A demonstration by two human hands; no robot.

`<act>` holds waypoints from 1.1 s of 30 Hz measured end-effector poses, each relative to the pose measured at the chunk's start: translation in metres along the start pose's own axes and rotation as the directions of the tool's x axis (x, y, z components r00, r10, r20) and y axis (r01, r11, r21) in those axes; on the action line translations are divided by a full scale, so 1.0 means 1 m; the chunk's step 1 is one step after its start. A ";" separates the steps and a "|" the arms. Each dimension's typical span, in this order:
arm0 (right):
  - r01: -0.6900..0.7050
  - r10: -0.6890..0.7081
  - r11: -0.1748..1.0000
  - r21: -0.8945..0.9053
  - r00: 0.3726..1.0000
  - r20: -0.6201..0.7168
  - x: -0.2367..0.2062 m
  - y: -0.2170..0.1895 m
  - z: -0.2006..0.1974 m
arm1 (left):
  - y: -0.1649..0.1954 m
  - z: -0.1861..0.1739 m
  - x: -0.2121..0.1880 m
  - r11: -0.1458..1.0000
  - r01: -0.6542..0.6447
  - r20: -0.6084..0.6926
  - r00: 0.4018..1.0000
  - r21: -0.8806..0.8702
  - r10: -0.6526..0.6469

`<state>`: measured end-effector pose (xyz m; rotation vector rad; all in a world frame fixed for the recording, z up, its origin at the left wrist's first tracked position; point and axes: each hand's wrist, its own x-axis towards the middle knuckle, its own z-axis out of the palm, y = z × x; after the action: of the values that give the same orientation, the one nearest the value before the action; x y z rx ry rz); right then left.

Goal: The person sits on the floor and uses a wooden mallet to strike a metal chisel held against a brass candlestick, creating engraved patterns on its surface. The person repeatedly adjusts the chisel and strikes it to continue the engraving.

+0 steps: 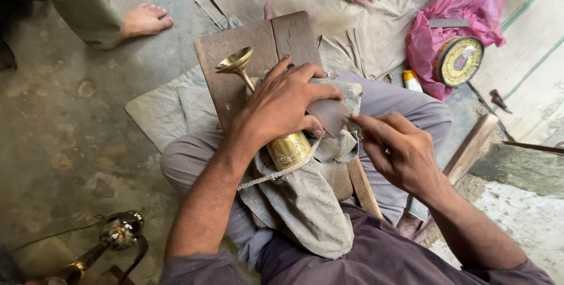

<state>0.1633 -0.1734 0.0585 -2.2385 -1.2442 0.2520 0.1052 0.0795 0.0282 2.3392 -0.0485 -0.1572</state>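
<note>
A brass goblet-shaped piece (241, 65) lies on a wooden board (223, 56) across my lap, its engraved cup end (289, 150) toward me. My left hand (279, 106) presses down on its middle and grips it. A small dark sheet, like abrasive paper (329, 115), sits at the goblet. My right hand (393, 147) pinches the sheet's near edge between thumb and fingers. A dusty grey cloth (305, 203) lies under the goblet and over my legs.
A pink bag (464, 3) holds a round tin (458, 60) at the right, with a small yellow-capped bottle (411, 79) beside it. Another person's bare feet (144, 19) stand at the top. A brass lamp part (120, 231) lies lower left. A wooden handle (470, 147) rests at right.
</note>
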 end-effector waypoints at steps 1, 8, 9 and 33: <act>0.028 -0.028 1.000 -0.004 0.999 0.022 -0.002 -0.001 -0.001 | 0.001 0.000 -0.001 1.000 -0.012 0.008 1.000 0.008 0.012; 0.001 0.004 0.995 -0.100 0.999 0.053 -0.010 -0.014 0.002 | -0.001 0.007 0.004 0.996 -0.093 -0.081 0.992 0.002 0.093; 0.013 -0.004 0.990 -0.140 0.998 0.060 -0.010 -0.015 0.002 | -0.002 0.008 0.005 0.996 -0.092 -0.074 0.993 0.001 0.092; 0.151 -0.142 0.895 -0.421 0.989 0.053 0.020 -0.004 -0.002 | 0.000 0.011 0.025 0.992 -0.112 -0.134 0.986 -0.056 0.103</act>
<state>0.1726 -0.1559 0.0643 -2.4849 -1.5949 -0.0638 0.1286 0.0697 0.0176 2.2716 -0.1037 0.0473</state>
